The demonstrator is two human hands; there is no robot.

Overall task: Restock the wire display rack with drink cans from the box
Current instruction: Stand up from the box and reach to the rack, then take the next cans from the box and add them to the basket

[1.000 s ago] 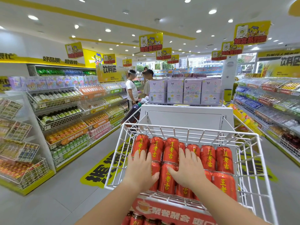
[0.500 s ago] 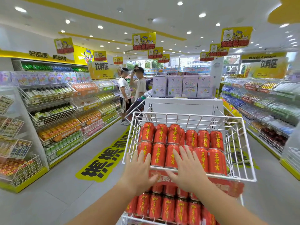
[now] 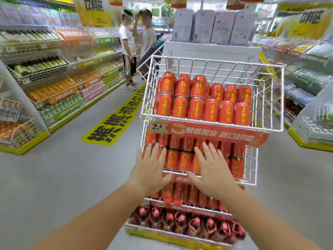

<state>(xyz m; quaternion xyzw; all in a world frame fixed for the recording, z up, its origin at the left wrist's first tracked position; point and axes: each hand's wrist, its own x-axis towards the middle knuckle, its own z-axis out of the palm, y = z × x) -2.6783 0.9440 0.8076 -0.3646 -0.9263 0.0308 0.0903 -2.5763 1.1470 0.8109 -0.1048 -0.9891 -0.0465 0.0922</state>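
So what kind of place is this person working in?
Most likely a supermarket or convenience store, in its drinks section: a white wire display rack stacked with red drink cans, a price tag on its front, and long aisle shelves of bottled drinks on the left.

Both hands at white wire display rack (image 3: 268, 98)
Left hand (image 3: 150, 169), right hand (image 3: 211, 173), fingers spread, against red drink cans (image 3: 180, 160) in second basket.
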